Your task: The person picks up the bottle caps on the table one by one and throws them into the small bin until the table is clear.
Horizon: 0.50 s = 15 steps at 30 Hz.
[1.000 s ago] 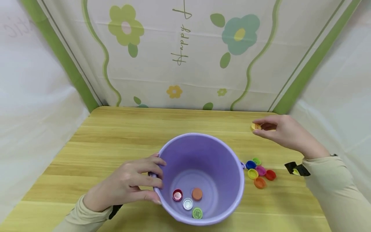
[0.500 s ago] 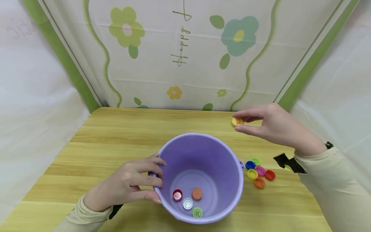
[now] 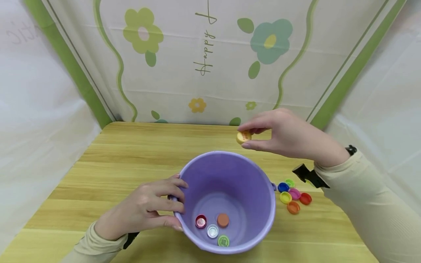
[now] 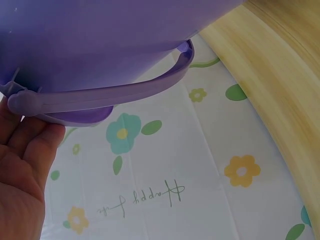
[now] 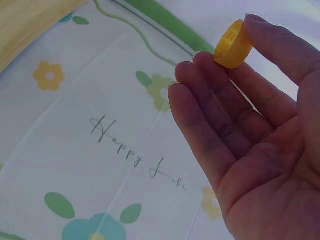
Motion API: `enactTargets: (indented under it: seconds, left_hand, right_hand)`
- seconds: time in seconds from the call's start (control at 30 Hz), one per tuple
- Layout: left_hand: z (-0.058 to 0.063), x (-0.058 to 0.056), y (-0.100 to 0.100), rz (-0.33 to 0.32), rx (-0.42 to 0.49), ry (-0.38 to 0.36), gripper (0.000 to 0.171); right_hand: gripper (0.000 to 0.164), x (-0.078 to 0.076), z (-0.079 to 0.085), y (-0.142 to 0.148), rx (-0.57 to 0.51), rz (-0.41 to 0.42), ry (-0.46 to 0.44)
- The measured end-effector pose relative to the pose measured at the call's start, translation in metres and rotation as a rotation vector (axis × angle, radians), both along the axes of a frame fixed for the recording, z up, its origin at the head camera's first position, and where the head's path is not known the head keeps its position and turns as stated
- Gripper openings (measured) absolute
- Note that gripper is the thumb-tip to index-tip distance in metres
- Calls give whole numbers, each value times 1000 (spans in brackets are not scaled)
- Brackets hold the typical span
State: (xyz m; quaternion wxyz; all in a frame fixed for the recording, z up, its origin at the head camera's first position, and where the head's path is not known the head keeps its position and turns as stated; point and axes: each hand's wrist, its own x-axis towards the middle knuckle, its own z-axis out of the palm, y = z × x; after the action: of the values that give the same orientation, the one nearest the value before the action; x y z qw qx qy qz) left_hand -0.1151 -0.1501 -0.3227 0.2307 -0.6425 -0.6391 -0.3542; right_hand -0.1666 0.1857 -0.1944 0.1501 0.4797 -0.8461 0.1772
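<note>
A purple bucket [image 3: 227, 171] stands on the table, its mouth tipped toward the head camera. My left hand [image 3: 148, 204] grips its left rim, fingers over the edge and thumb along the near side. The bucket's handle [image 4: 125, 92] hangs down its outside in the left wrist view. Between thumb and fingers my right hand [image 3: 279, 137] pinches a yellow bottle cap [image 3: 243, 137] with red print, just beyond the bucket's far rim. In the right wrist view the cap's hollow side shows. On the bucket's floor lie a red cap [image 3: 201, 221], a silver cap [image 3: 212, 231], an orange cap [image 3: 223, 220] and a green cap [image 3: 223, 241].
Right of the bucket several loose caps lie bunched on the wooden table [image 3: 98, 171], among them a blue cap [image 3: 283, 187] and a red cap [image 3: 305, 198]. A flowered cloth [image 3: 177, 73] rises behind the table's far edge. White sheets hang at both sides.
My right hand has carried the yellow cap leftward, from the table's right side to near the bucket's far rim. My left hand and the bucket have stayed in place.
</note>
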Motion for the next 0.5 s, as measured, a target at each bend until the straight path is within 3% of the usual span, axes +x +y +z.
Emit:
enactTargets:
  seconds: [0.5]
  left_hand:
    - [0,0,-1,2,0,5,23]
  right_hand:
    - [23,5,-7,-39,59,136,-185]
